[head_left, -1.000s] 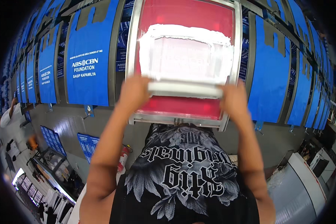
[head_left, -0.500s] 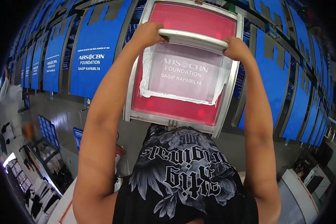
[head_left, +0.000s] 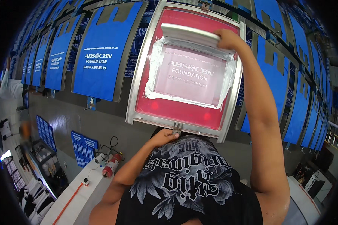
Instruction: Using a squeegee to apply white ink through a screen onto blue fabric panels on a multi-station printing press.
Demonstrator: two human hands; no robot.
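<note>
A printing screen [head_left: 131, 108] with an aluminium frame and red mesh lies in front of me. White ink [head_left: 151, 93] rings its pale stencil window [head_left: 187, 80], which carries lettering. Across the far side of that window rests a squeegee [head_left: 187, 33] with a long metal handle. My right hand [head_left: 229, 40] is closed around the squeegee's right end. Down at the frame's near edge, my left hand [head_left: 163, 137] pinches a small pronged metal bracket [head_left: 177, 129], close to my black shirt.
Blue bags with white print [head_left: 97, 56] lie on boards in rows to the left and right. Lower left, a red cylinder [head_left: 112, 165] and black cables sit by a white ledge [head_left: 77, 195]. A metal hinge piece [head_left: 205, 6] is at the screen's far edge.
My left hand has let go of the squeegee and come down to the bracket at the near edge. The squeegee, now in my right hand alone, has shifted slightly away from me.
</note>
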